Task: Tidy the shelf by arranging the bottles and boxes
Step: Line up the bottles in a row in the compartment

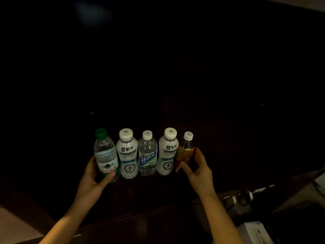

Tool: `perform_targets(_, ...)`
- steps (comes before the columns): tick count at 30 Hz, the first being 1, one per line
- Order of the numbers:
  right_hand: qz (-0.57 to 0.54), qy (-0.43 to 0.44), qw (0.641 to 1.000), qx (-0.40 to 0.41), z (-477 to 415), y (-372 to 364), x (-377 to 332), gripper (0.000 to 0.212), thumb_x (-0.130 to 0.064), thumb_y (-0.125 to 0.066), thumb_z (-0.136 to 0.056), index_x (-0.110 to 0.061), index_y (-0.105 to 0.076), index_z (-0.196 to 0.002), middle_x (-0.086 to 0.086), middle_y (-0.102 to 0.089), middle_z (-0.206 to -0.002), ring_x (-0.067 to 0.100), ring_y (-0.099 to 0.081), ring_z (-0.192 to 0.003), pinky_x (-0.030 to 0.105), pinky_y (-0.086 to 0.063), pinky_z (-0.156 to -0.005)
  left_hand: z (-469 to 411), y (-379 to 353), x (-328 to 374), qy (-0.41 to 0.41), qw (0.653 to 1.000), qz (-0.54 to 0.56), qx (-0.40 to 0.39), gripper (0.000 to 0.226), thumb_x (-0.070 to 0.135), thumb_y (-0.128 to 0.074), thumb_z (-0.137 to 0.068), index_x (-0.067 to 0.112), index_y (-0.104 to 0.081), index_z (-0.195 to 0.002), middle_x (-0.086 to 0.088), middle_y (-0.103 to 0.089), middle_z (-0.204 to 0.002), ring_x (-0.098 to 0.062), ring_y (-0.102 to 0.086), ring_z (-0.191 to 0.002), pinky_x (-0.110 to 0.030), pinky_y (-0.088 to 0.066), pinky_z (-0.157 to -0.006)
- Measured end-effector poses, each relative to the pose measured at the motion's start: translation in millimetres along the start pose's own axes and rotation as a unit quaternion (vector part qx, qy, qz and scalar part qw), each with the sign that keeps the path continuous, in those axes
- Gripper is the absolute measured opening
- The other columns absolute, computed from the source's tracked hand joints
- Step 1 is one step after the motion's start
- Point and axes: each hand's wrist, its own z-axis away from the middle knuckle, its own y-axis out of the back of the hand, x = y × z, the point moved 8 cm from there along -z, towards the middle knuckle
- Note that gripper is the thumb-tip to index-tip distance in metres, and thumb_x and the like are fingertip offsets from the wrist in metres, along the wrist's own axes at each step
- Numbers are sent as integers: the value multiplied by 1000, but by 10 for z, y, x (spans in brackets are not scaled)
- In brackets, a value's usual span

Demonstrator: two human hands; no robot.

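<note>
**Evenly spaced: five bottles in a row, a hand at each end**

Upright and side by side on a very dark shelf point(151, 192) stand five bottles, close together in a line; at the left end is a clear water bottle with a green cap point(106, 155); next comes a white bottle point(127, 155) with a white cap and black lettering; in the middle a clear bottle with a blue label point(147, 154); then a second white bottle point(168, 153) of the same kind; at the right end a smaller amber bottle point(186, 152) with a white cap.

The left hand point(93, 180) cups the green-capped bottle low on its label; its thumb lies across the front and its fingers curve behind the left side, half open around the body; the right hand point(198, 170) wraps the amber bottle likewise, thumb at the front near the base, fingers round the far right side; whether either hand presses firmly cannot be told in the dim light.

A pale box point(255, 232) lies at the lower right, well apart from the row.
</note>
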Motion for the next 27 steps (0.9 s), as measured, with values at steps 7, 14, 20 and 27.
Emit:
perform_targets(7, -7, 11, 999, 53, 510, 186, -401, 91, -41, -77, -85, -31, -25, -159, -5, -41, -159, 5, -38, -142, 38, -38, -116, 118, 130, 135, -33, 999, 5, -22, 99, 48, -75, -74, 36, -24, -157, 11, -30, -162, -12, -27, -149, -43, -30, -118)
perform_targets(14, 14, 50, 991, 126, 1177, 389, -940, 93, -57, -69, -79, -34, -26, -158, -5, -43, -157, 10, -43, -141, 40, -41, -115, 342, 184, 499, -78, 994, 22, -69, 97, 51, -73, -73, 50, -18, -153, 32, -23, -148, 21, -22, -131, -23, -27, -106)
perform_targets(20, 12, 93, 980, 176, 1785, 515, -1418, 85, -53, -70, -81, -44, -27, -154, -17, -42, -152, 3, -43, -140, 34, -42, -113, 636, 290, 989, -177, 972, 61, -138, 90, 44, -75, -80, 43, -26, -155, 38, -36, -149, 21, -31, -135, 2, -32, -95)
perform_targets(27, -9, 143, 966, 215, 2358, 464, -2057, 84, -50, -71, -80, -41, -32, -154, -20, -46, -152, -4, -44, -138, 36, -44, -112, 1128, 695, 1689, -304, 935, 60, -171, 81, 45, -71, -84, 40, -30, -154, 44, -35, -146, 19, -33, -135, 3, -30, -97)
